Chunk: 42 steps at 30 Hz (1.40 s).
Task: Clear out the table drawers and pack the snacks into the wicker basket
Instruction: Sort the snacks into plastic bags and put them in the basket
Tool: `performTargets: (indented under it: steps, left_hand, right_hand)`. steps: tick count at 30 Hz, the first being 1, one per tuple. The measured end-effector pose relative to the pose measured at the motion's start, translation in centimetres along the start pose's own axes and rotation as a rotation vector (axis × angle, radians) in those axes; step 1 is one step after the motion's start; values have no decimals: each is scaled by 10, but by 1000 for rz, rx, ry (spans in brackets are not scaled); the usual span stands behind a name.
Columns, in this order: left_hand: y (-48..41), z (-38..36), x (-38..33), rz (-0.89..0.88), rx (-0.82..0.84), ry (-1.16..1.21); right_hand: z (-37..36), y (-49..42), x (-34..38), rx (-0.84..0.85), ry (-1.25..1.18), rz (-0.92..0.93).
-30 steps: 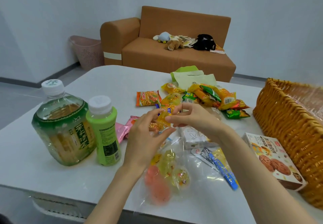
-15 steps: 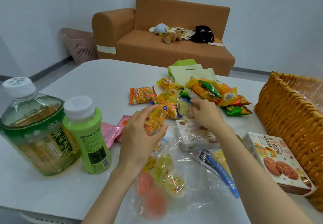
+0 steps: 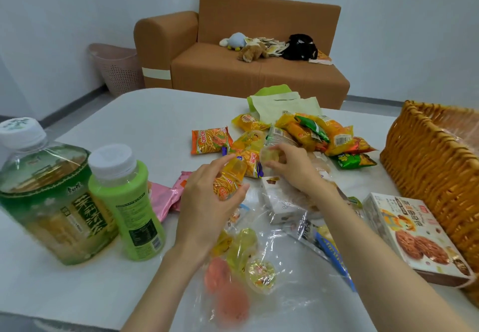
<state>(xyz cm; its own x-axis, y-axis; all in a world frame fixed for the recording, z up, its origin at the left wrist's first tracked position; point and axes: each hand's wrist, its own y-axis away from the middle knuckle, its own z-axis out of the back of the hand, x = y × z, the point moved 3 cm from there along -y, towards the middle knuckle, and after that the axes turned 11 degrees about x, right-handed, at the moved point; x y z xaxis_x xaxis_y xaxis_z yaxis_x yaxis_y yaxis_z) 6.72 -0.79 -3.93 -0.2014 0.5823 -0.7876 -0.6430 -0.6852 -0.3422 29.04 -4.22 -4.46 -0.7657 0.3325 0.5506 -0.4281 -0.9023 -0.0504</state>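
Parted from a shared pinch: now one jelly cup apiece.
Pinching a small yellow translucent jelly cup (image 3: 234,171) with the left hand (image 3: 207,202); nipping a paler clear jelly cup (image 3: 270,155) with the right hand (image 3: 293,171), out by the packet pile (image 3: 311,134). Gathering, then, not yet packing; woven wicker basket (image 3: 427,165) well apart, rightward. Counted: one big green-labelled clear bottle (image 3: 51,196), one slim lime plastic bottle (image 3: 124,202), one cardboard biscuit box (image 3: 420,238), about five bagged cups (image 3: 243,248).

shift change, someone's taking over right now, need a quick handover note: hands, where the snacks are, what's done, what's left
Left hand pinches a yellow jelly cup; right hand grips a pale jelly cup.
Packets lie piled on the table, jelly bag near the front edge, cookie box beside the basket, tea bottle and green bottle at left.
Done: snacks are out; drawers not in view.
Left: pack the snacks into the basket; its inside is mostly out of view.
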Motion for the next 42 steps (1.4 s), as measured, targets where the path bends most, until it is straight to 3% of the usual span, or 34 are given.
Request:
performTargets:
  steps: [6,9,17,25,29,31,33,36,39,42]
  left_hand:
    - [6,8,-10,4,-16,0]
    - [15,15,-14,5,-20,-9]
    - [40,33,-24,48,-38,59]
    - [54,45,-31,77,-27,69]
    - [61,54,-37,67,-10,33]
    - [65,58,-40,59,-7,26]
    - [68,60,-43,44,0,18]
    - [72,54,-49,34,15,16]
    - [73,41,-57,-21,31,-25]
    - [72,28,-67,-120,87,-57]
  right_hand:
    - [52,44,30,-156,-349,-6]
    - [71,80,36,-70,-515,-62]
    - [63,158,3,160,-526,-501]
    - [7,151,32,406,-813,-244]
    - [-15,148,41,609,-1021,-296]
    - [-13,150,40,628,-966,-293]
    - [-4,150,33,493,-640,-240]
    - [20,154,25,67,-343,-188]
    - [46,170,34,-268,-361,-78]
    - [58,184,55,-246,-569,81]
